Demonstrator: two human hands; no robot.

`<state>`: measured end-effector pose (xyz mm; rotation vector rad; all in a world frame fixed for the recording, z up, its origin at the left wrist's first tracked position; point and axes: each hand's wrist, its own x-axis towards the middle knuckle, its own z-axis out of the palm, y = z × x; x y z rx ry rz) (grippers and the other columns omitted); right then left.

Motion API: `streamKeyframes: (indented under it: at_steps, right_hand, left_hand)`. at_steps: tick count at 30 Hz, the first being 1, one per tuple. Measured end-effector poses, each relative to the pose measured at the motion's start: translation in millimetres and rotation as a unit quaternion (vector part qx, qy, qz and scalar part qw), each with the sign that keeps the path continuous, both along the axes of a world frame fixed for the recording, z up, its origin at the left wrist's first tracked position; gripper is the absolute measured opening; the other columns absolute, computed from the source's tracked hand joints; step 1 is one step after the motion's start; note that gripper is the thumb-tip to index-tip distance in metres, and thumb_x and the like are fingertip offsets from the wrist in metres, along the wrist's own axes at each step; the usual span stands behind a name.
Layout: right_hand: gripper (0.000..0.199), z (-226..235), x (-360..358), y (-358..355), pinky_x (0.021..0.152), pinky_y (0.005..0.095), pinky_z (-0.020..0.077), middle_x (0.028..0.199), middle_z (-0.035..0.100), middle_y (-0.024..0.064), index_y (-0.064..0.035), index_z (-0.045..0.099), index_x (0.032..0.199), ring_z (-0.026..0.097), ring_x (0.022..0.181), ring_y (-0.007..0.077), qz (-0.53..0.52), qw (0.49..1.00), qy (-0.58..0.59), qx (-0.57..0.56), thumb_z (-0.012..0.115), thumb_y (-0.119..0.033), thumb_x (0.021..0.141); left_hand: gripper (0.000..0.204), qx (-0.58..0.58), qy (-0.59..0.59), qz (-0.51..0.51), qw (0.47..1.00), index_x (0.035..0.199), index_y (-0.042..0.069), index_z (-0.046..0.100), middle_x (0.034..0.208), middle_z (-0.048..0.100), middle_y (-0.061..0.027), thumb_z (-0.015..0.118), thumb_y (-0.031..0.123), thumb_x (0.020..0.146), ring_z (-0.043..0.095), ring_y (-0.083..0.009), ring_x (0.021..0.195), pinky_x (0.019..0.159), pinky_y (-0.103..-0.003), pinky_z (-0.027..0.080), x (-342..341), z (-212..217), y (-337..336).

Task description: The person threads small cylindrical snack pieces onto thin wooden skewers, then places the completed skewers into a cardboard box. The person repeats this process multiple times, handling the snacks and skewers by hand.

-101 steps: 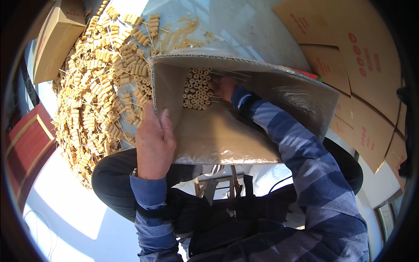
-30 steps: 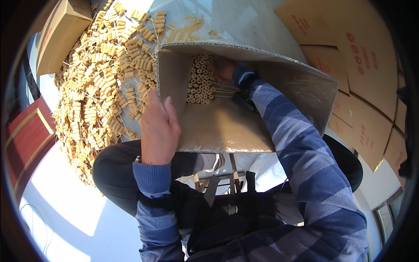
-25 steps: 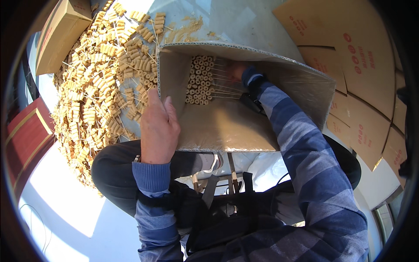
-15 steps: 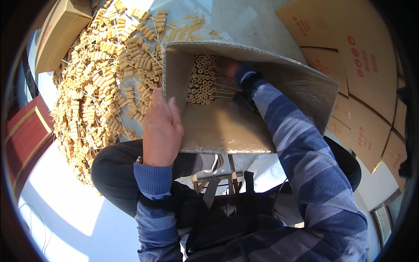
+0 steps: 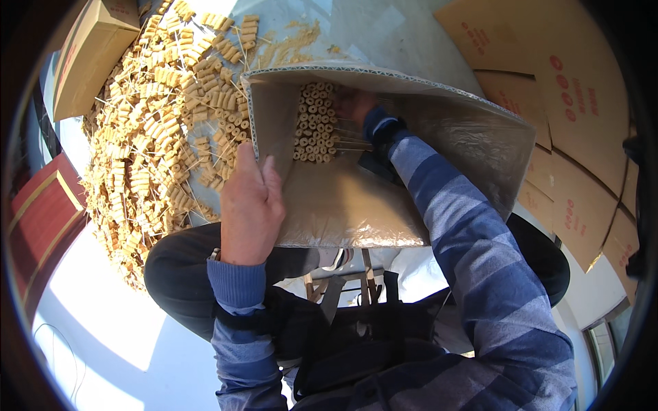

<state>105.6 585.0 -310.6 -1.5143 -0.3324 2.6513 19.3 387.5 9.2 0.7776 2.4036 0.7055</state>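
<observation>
A cardboard box point(image 5: 397, 212) with a clear plastic liner stands open in front of me. My left hand point(image 5: 251, 205) is closed on its left wall, with the thumb side up along the edge. Inside, rows of ring-ended tan snack rolls on thin sticks point(image 5: 315, 123) are stacked against the left wall, sticks toward the right. My right hand point(image 5: 355, 108) reaches into the box beside the top of this stack. Its fingers lie in shadow near the sticks, and I cannot make out whether they hold anything.
To the left spreads a large heap of loose stick snacks point(image 5: 161, 123). A closed carton point(image 5: 92, 58) stands at the far left beyond a red panel point(image 5: 44, 219). Stacked cartons point(image 5: 576, 103) line the right side. My knees flank the box.
The box's upper left edge has shifted slightly left, and its near edge slightly toward me, with my left hand on it. My right hand stays by the stack, now more visible.
</observation>
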Motion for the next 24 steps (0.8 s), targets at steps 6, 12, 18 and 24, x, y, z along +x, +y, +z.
streamKeyframes:
  at_steps: [6, 12, 18, 24]
  right_hand:
    - [0.035, -11.5, -12.2, -1.1, 0.088, 0.0516, 0.0467, 0.102, 0.061, 0.0092, -0.0146, 0.061, 0.109, 0.056, 0.095, 0.0297, -0.026, 0.983, 0.057, 0.171, 0.047, -0.045, 0.099]
    - [0.033, 49.1, 15.1, 21.1, 0.077, 0.0472, 0.0522, 0.092, 0.068, 0.0111, -0.0091, 0.068, 0.093, 0.064, 0.087, 0.0274, 0.772, 0.5, -0.027, 0.39, 0.059, -0.041, 0.092]
    - [0.033, 35.0, 25.4, -12.0, 0.073, 0.0449, 0.0559, 0.089, 0.072, 0.0143, -0.0046, 0.073, 0.079, 0.07, 0.084, 0.0292, 0.81, 0.474, 0.032, 0.344, 0.065, -0.036, 0.087]
    - [0.026, 8.0, 39.5, -28.8, 0.079, 0.0476, 0.0545, 0.096, 0.072, 0.0187, -0.0032, 0.073, 0.088, 0.067, 0.087, 0.0384, 0.787, 0.211, 0.171, 0.554, 0.061, -0.026, 0.086]
  left_hand:
    - [0.018, 0.004, 0.017, 0.015, 1.0, 0.107, -0.003, 0.049, 0.078, 0.059, -0.0315, 0.055, 0.012, 0.099, 0.058, -0.0525, 0.075, 0.062, -0.056, 0.044, -0.4, -1.4, -3.5]
    - [0.028, -0.018, -0.005, 0.028, 0.999, 0.117, -0.007, 0.049, 0.08, 0.062, -0.03, 0.054, 0.015, 0.1, 0.061, -0.049, 0.078, 0.066, -0.052, 0.046, -0.7, 0.2, -3.4]
    - [0.02, -0.026, -0.004, 0.029, 0.999, 0.11, -0.002, 0.046, 0.08, 0.06, -0.0316, 0.054, 0.012, 0.099, 0.059, -0.051, 0.077, 0.065, -0.056, 0.044, 0.6, 3.5, -1.8]
    - [0.019, -0.021, 0.008, -0.003, 1.0, 0.109, -0.002, 0.046, 0.081, 0.06, -0.031, 0.055, 0.011, 0.099, 0.059, -0.0512, 0.078, 0.065, -0.056, 0.045, 2.5, 1.6, 1.8]
